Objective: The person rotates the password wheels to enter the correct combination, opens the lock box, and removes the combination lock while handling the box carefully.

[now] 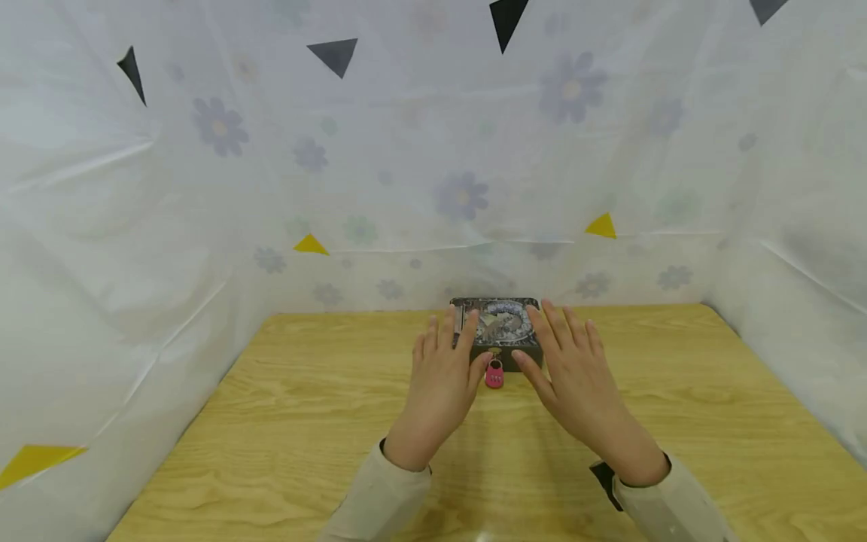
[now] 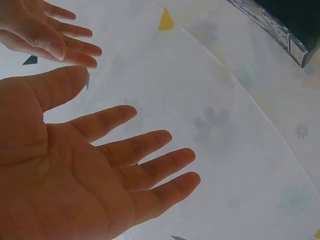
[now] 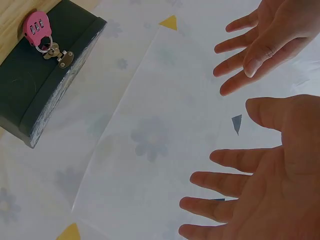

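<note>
A dark box (image 1: 501, 322) with a patterned lid sits near the back of the table. From the brass clasp (image 3: 59, 55) on its front hangs a pink combination padlock (image 1: 494, 376), its shackle through the clasp. My left hand (image 1: 440, 384) is held in the air with straight, spread fingers, overlapping the box's left side in the head view. On the other side my right hand (image 1: 579, 380) is raised the same way. Both wrist views show bare palms, apart from the box, holding nothing. Part of the lid is hidden behind the fingers.
The wood-grain table (image 1: 305, 421) extends around the box. A white flowered sheet (image 1: 406, 165) hangs behind and at both sides, with black and yellow triangles (image 1: 312, 245) on it. A dark strap (image 1: 605, 482) shows at the right wrist.
</note>
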{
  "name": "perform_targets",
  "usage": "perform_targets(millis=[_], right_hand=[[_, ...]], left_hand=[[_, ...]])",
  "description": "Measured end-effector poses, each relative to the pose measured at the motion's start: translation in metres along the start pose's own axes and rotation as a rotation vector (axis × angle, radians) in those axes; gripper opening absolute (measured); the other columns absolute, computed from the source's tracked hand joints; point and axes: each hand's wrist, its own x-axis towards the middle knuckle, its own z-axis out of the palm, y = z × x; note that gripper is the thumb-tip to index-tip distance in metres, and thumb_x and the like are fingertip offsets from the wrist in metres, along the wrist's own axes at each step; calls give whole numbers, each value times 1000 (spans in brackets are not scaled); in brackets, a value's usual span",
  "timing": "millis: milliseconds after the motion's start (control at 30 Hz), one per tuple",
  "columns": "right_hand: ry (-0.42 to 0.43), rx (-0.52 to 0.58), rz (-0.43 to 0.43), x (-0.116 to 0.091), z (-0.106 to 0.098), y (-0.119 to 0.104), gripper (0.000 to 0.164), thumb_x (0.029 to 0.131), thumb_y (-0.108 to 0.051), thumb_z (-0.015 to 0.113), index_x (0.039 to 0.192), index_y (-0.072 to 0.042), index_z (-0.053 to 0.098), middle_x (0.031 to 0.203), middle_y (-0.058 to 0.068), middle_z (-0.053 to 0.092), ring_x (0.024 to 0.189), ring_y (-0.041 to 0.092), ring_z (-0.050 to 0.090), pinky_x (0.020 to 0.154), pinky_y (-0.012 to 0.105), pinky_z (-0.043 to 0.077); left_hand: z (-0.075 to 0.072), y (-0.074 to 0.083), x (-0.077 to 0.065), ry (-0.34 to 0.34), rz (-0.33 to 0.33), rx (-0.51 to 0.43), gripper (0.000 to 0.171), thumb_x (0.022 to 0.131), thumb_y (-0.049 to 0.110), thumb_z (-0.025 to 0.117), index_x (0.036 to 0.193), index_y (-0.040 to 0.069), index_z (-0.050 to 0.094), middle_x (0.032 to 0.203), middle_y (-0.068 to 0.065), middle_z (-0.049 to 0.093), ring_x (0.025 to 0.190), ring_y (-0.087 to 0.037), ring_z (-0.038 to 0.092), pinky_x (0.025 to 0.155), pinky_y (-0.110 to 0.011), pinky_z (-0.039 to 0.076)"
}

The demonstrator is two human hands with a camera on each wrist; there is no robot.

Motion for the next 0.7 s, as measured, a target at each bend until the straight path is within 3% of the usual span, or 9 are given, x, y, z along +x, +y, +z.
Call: perform_targets(millis=[267, 700], right_hand=[[11, 4, -20, 2, 1, 0, 60, 97, -30, 58, 145, -3, 37, 148, 24, 34, 137, 45, 26, 107, 65, 20], [-39, 16, -1, 5, 2, 3, 55, 98, -27, 57, 143, -1, 40, 147, 25, 36, 135, 46, 30, 107, 64, 21]], left_hand=[[1, 4, 4, -29, -1, 21, 57, 102, 41, 42, 151, 14, 31, 154, -19, 25, 138, -41, 29, 110, -55, 27], [8, 4, 10, -5, 19, 8, 54, 102, 37, 45, 149, 12, 35, 149, -18, 36, 135, -35, 37, 108, -51, 33]])
